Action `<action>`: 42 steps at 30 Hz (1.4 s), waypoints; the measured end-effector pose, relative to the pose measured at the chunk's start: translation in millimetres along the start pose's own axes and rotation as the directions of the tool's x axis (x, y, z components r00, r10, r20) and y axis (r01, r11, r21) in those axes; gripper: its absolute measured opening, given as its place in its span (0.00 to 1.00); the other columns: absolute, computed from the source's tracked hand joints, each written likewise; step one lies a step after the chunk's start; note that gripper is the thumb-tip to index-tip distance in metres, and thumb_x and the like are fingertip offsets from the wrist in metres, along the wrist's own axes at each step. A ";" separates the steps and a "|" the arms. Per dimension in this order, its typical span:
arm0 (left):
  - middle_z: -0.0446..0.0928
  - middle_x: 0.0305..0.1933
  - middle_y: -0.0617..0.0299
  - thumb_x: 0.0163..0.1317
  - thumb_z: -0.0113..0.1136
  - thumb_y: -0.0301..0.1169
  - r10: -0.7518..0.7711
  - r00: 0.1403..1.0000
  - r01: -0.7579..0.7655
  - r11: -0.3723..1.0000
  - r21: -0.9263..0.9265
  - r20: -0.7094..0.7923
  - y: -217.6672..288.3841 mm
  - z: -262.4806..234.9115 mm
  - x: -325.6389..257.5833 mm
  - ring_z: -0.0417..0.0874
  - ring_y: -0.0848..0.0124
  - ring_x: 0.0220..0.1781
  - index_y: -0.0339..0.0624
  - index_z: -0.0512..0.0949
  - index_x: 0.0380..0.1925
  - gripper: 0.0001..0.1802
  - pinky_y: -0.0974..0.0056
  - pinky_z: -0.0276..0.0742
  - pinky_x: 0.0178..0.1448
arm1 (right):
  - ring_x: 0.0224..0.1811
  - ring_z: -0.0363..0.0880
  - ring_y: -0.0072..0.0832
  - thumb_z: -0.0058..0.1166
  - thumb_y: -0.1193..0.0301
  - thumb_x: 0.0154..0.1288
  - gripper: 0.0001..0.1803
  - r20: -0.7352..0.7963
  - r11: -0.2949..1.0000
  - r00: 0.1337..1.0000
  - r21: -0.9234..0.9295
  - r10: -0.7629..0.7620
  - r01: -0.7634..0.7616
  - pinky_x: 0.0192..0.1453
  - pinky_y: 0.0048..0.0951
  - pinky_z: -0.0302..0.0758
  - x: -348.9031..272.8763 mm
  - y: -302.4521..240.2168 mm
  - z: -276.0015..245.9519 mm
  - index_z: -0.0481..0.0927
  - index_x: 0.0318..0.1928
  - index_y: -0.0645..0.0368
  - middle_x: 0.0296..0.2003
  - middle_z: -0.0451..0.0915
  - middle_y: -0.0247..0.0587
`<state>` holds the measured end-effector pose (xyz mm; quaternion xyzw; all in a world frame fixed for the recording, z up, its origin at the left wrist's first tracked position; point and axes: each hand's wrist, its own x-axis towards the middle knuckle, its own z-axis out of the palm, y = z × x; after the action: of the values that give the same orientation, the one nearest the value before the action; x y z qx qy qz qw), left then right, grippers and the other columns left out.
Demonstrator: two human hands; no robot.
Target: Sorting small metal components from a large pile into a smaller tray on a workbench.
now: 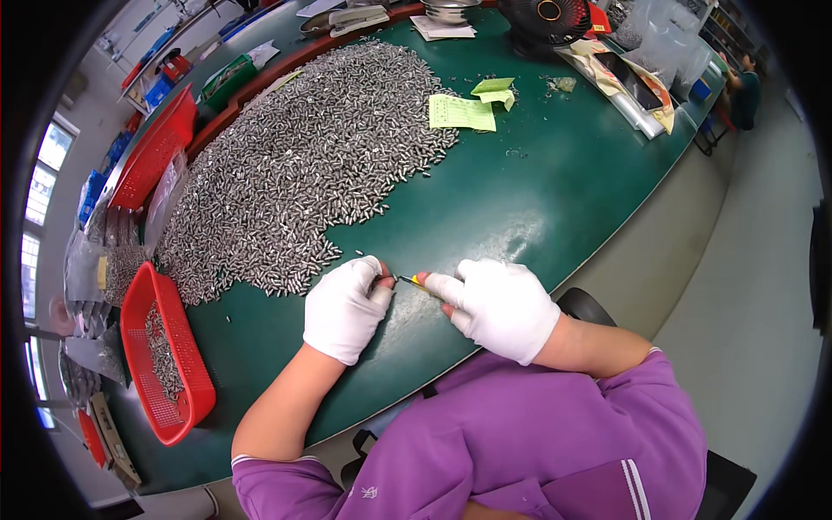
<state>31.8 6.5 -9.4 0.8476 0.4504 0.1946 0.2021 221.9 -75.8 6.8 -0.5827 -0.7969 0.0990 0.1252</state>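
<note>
My left hand (pixel 347 310), in a white glove with bare fingertips, is closed in a pinch on a small metal part (pixel 394 278), mostly hidden by the fingers. From the right, my right hand (pixel 504 310), gloved the same way, grips a slim tool with a yellow handle and dark tip (pixel 407 280). That tip points left and meets or nearly meets the part; its exact kind is too small to tell. Beyond my left hand spreads a large heap of small silvery metal parts (pixel 303 147) on the green table (pixel 572 191).
At the left stands a red plastic basket (pixel 201 381) with more metal parts in it. A yellow-green paper slip (pixel 462 113) lies by the heap. Farther back are a black fan (pixel 548 19) and a phone (pixel 630 80). Another person (pixel 744 94) is at the far right.
</note>
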 end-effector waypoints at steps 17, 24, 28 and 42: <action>0.76 0.23 0.58 0.51 0.62 0.25 0.006 0.999 -0.005 1.000 0.018 -0.035 0.6 1.3 -1.0 0.77 0.66 0.23 0.40 0.77 0.28 0.05 0.66 0.73 0.30 | 0.30 0.75 0.33 0.52 0.68 0.57 0.22 -0.067 1.000 0.998 0.012 0.008 -0.007 0.30 0.33 0.75 1.5 -1.0 6.1 0.75 0.55 0.47 0.27 0.71 0.38; 0.77 0.25 0.57 0.51 0.61 0.30 -0.053 0.998 0.053 0.999 -0.002 -0.027 1.2 1.5 -1.1 0.80 0.58 0.30 0.44 0.77 0.25 0.04 0.59 0.75 0.34 | 0.31 0.76 0.33 0.52 0.68 0.57 0.22 -0.087 0.999 0.996 0.026 -0.019 0.021 0.31 0.33 0.75 4.6 -2.0 9.3 0.75 0.54 0.51 0.28 0.72 0.38; 0.77 0.25 0.57 0.51 0.62 0.30 -0.062 0.998 0.062 0.998 -0.003 -0.008 1.3 1.3 -0.5 0.80 0.59 0.29 0.44 0.77 0.25 0.04 0.59 0.75 0.34 | 0.31 0.76 0.33 0.52 0.68 0.57 0.22 -0.087 1.000 0.996 0.030 0.000 0.003 0.31 0.33 0.75 4.4 -2.5 8.3 0.75 0.54 0.50 0.28 0.72 0.38; 0.77 0.24 0.57 0.50 0.63 0.29 -0.089 0.996 0.089 0.995 -0.054 0.005 -0.4 1.0 -0.8 0.79 0.59 0.29 0.43 0.77 0.24 0.04 0.60 0.75 0.34 | 0.33 0.78 0.41 0.50 0.70 0.59 0.17 0.008 0.980 0.996 0.181 -0.085 0.082 0.36 0.38 0.75 17.1 11.0 -2.4 0.77 0.50 0.53 0.29 0.75 0.43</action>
<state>31.6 5.8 -10.6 0.8210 0.4822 0.1966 0.2340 227.6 -56.2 7.1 -0.5342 -0.8093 0.1702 0.1752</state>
